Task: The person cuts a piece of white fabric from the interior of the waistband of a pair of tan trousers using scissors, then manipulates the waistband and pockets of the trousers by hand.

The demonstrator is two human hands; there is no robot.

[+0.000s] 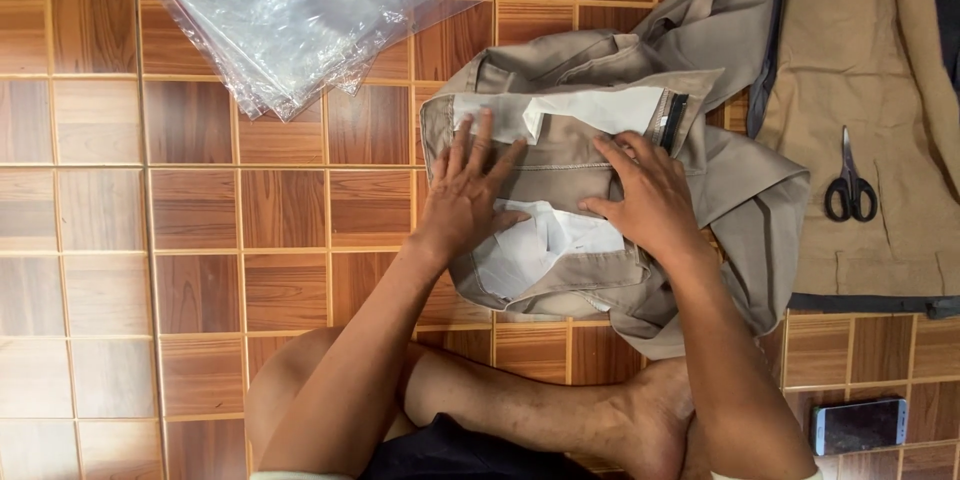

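The khaki garment (600, 165), one piece, lies bunched on the wooden tile floor (200, 220) straight in front of the person, turned inside out so that two white pocket linings (530, 250) show, one near the waistband and one closer to the body. Nearest the camera are the person's crossed bare legs (520, 405), with one foot (655, 415) resting just below the garment's near edge. To the right of the foot one phone (858, 425) lies flat on the floor, screen up. Both forearms reach forward from the bottom of the view. The left hand (468, 195) lies palm down on the cloth with all fingers straight and spread, pointing away from the body, pressing flat and gripping nothing. The right hand (645, 195) also rests palm down on the garment just beside it, fingers loosely spread and angled toward the left hand, its fingertips touching the nearer white lining; it too closes on nothing. Farther off to the right, a second stretch of tan fabric (860, 70) is laid out flat, and one pair of black-handled scissors (850, 185) rests on it, blades shut and pointing away. At the far left, a stack of clear plastic bags (310, 10) lies on the floor, well apart from the hands; how many there are cannot be told.
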